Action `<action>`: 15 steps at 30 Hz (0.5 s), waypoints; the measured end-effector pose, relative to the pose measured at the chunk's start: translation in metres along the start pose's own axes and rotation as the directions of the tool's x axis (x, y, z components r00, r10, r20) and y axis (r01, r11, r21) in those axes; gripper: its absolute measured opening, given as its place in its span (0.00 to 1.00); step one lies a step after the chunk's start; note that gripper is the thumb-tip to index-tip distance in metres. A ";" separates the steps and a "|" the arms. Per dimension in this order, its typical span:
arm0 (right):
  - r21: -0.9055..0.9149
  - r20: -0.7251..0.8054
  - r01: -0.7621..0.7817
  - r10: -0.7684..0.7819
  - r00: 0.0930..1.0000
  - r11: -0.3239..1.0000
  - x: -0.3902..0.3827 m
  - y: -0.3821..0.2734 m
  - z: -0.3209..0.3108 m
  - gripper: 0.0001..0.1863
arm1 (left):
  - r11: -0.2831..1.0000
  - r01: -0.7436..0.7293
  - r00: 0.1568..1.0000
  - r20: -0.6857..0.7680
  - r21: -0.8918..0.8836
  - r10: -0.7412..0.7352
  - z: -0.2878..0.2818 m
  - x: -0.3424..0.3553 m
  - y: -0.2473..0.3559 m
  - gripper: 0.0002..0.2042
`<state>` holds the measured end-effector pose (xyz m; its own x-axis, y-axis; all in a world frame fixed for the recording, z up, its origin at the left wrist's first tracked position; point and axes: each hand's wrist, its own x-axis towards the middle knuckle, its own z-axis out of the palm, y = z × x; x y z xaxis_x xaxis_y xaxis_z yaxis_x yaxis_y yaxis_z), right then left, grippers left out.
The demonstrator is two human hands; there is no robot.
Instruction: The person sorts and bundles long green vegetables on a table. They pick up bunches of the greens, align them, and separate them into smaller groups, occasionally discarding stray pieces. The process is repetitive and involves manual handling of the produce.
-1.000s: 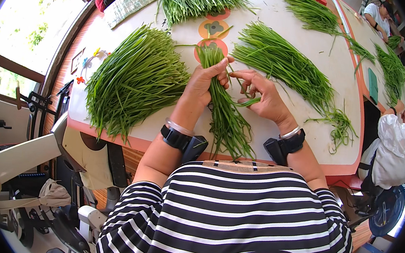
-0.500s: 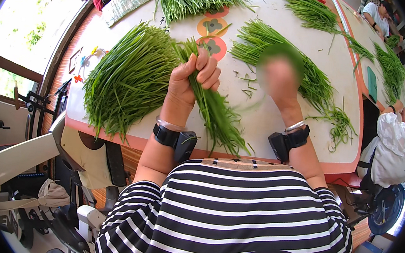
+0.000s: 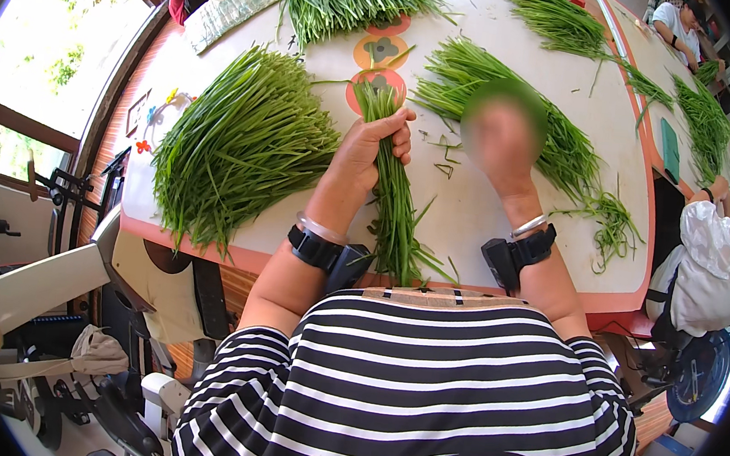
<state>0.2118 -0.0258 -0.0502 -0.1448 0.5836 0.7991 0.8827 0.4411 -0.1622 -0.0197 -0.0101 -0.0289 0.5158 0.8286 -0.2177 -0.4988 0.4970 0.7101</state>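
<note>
Our left hand (image 3: 376, 147) clamps a bunch (image 3: 395, 203) over the white table (image 3: 474, 225). Our right hand (image 3: 503, 140), apart, is blurred; we cannot tell its grip. Left of both lies a pile (image 3: 241, 146), with a window (image 3: 41, 30) beyond.

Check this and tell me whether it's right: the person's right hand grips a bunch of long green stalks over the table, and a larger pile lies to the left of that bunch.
Wrong hand: the head view shows the left hand gripping the bunch over the table. The larger pile does lie to its left.
</note>
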 end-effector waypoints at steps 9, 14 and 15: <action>0.248 0.088 -0.038 0.016 0.996 0.968 0.007 -0.028 -0.011 0.07 | 0.997 -0.052 0.996 -0.074 0.055 0.056 0.004 0.004 -0.015 0.11; 0.305 0.176 -0.018 -0.037 0.984 0.952 0.008 -0.035 -0.013 0.07 | 0.993 -0.080 0.992 -0.094 0.081 0.087 0.012 0.001 -0.014 0.09; 0.309 0.174 0.003 -0.060 0.983 0.951 0.009 -0.037 -0.013 0.07 | 0.993 -0.086 0.990 -0.108 0.080 0.095 0.012 0.001 -0.014 0.09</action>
<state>0.1837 -0.0463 -0.0295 -0.2728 0.6657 0.6945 0.7006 0.6322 -0.3308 -0.0036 -0.0191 -0.0314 0.3879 0.8949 -0.2208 -0.4837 0.4015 0.7777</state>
